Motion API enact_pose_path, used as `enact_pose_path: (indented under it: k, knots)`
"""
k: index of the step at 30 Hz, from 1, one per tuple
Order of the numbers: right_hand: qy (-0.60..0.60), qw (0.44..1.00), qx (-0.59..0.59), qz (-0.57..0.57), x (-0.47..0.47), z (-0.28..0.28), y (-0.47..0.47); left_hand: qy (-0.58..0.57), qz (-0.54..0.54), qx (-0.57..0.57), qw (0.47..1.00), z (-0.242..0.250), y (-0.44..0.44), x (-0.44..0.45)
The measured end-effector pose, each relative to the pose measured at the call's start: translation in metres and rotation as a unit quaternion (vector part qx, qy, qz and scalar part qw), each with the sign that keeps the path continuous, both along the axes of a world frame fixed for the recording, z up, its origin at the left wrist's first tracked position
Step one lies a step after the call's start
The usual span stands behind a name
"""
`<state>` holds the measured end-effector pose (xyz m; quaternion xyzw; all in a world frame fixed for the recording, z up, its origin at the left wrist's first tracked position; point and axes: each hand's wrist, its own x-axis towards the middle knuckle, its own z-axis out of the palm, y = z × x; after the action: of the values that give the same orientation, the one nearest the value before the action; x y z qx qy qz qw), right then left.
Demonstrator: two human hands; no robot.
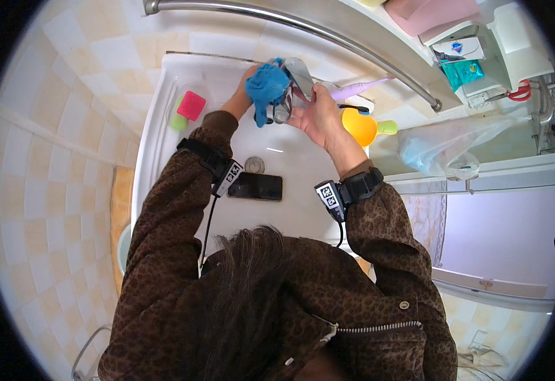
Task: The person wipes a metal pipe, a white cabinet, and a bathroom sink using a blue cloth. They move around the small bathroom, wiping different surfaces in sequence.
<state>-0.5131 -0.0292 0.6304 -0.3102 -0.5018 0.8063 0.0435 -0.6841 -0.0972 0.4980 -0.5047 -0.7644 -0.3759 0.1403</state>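
Note:
At the far side of the white washbasin (301, 200), my left hand (245, 90) holds a bunched blue cloth (269, 82), which hides most of its fingers. The cloth presses against a shiny grey metal fixture that looks like a faucet (283, 110). From the right, my right hand (320, 112) grips this fixture. Its thumb rests by the flat grey upper piece (299, 74), and its fingers curl lower down, partly hidden. A black smartphone (255, 186) lies in the basin, just below the round drain (255, 165).
On the basin's left rim, a pink sponge (192, 105) sits over a green one (178, 122). Right of my hands lie a yellow scoop (359, 127), a dark brush (353, 109) and a lilac long-necked item (356, 89). A metal rail (277, 14) crosses above; a plastic bag (425, 150) hangs right.

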Motion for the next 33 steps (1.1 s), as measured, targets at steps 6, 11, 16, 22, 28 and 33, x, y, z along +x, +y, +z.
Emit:
enact_pose_path:
  k: [6, 11, 16, 22, 28, 33]
  knots:
    - [0.021, 0.999, 0.006, 0.026, -0.003, -0.004, 0.004, -0.459, -0.163, 0.215, 0.846, 0.030, -0.005, 0.010]
    - [0.030, 0.998, 0.028, 0.042, -0.001, -0.005, 0.004, -0.413, -0.125, 0.213, 0.876, -0.006, 0.007, 0.002]
    - [-0.034, 0.994, 0.098, 0.026, 0.003, -0.007, 0.012, -0.227, -0.046, -0.058, 0.971, -0.040, -0.038, -0.010]
    - [0.095, 0.835, 0.542, 0.033, 0.050, 0.000, 0.005, -0.196, 0.014, -0.189, 0.962, 0.050, -0.111, 0.027]
    - [0.231, 0.722, 0.631, 0.165, 0.073, 0.022, -0.023, -0.238, -0.172, -0.007, 0.956, 0.141, -0.098, 0.103]
    - [0.168, 0.842, 0.504, 0.091, 0.099, 0.017, -0.012, -0.530, -0.309, -0.013, 0.789, 0.145, -0.093, 0.119]
